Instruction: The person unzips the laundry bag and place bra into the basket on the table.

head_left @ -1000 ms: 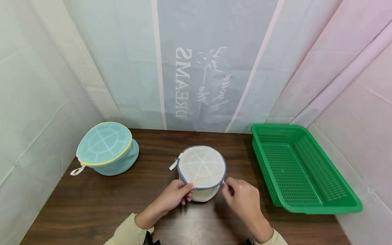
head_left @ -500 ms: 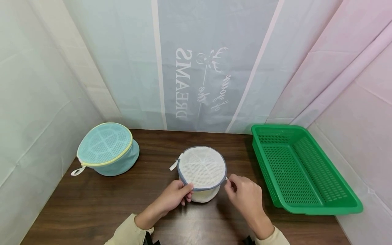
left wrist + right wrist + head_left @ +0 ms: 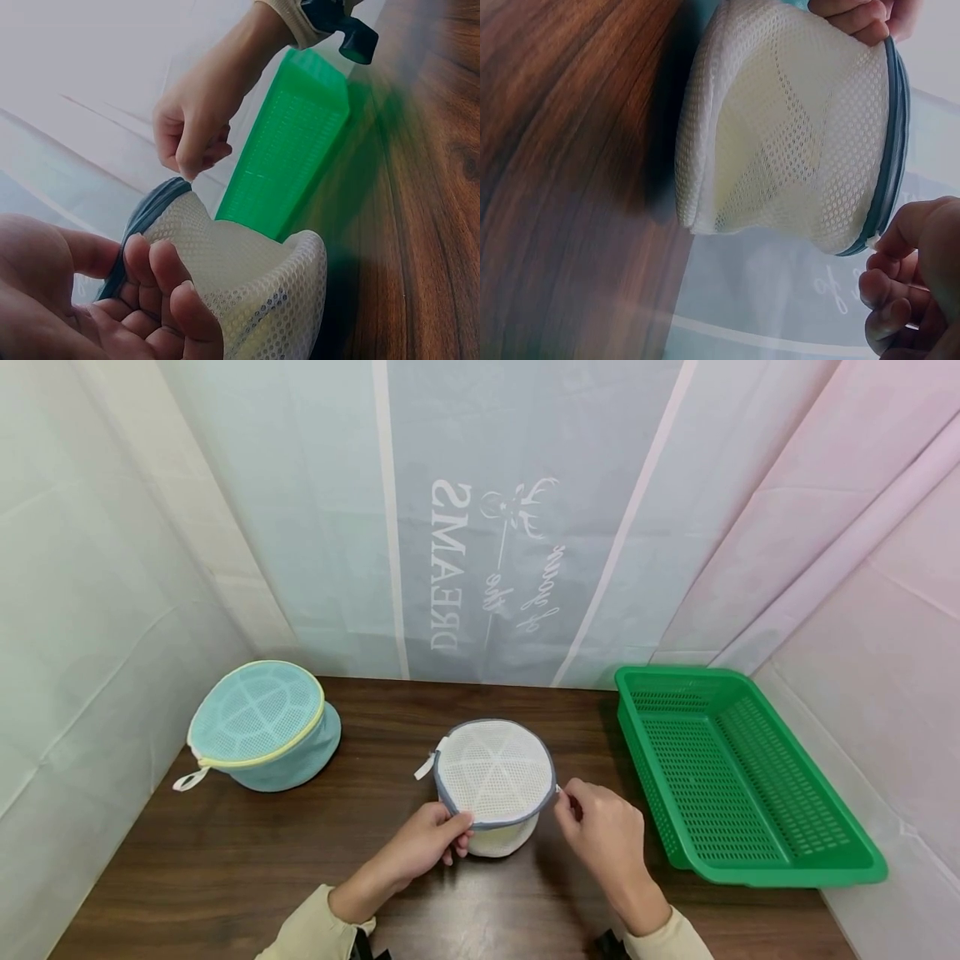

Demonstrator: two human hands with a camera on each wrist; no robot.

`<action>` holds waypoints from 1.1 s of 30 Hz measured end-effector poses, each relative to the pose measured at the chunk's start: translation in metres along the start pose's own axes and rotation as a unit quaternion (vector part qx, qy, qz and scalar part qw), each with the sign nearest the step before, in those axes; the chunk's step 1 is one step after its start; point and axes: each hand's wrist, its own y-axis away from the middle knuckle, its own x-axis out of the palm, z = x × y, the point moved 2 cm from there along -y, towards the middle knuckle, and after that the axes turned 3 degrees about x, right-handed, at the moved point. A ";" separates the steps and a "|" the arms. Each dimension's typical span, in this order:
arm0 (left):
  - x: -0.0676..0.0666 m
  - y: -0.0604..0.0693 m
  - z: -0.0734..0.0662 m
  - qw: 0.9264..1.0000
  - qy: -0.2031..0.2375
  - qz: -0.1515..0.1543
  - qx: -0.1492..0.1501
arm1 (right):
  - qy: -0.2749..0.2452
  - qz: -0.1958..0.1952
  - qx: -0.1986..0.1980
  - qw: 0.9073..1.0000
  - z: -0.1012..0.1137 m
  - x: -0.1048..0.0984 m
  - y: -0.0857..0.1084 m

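A round white mesh laundry bag (image 3: 495, 772) with a grey-blue zipper rim stands on the table in front of me. My left hand (image 3: 426, 843) pinches the near left part of the rim, thumb on top. At the bag's right side my right hand (image 3: 603, 827) pinches the small white zipper pull (image 3: 873, 241) between thumb and index finger. The zipper band (image 3: 892, 150) runs along the top edge in the right wrist view. Something pale yellow shows faintly through the mesh; its kind cannot be told. A white loop tag (image 3: 425, 763) sticks out on the bag's left.
A light-blue mesh laundry bag (image 3: 258, 718) with a yellow rim stands at the back left, its lid tilted. On the right lies a green plastic basket (image 3: 678, 839). Fabric curtains (image 3: 330, 527) enclose the dark wooden table (image 3: 225, 877) at the back and sides.
My right hand has moved slightly away from me and to the right along the bag's rim, drawing the zipper pull with it. The left hand stays on the rim.
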 end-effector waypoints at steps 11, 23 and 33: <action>0.000 0.001 0.000 1.000 0.001 0.002 -0.001 | 0.009 -0.003 0.002 1.000 -0.005 0.003 -0.007; 0.000 0.001 0.002 1.000 0.000 -0.020 -0.004 | 0.012 0.007 0.015 1.000 -0.006 0.004 -0.005; -0.002 -0.001 0.001 0.997 0.024 -0.068 -0.015 | 0.004 0.022 0.023 0.999 -0.002 0.003 0.001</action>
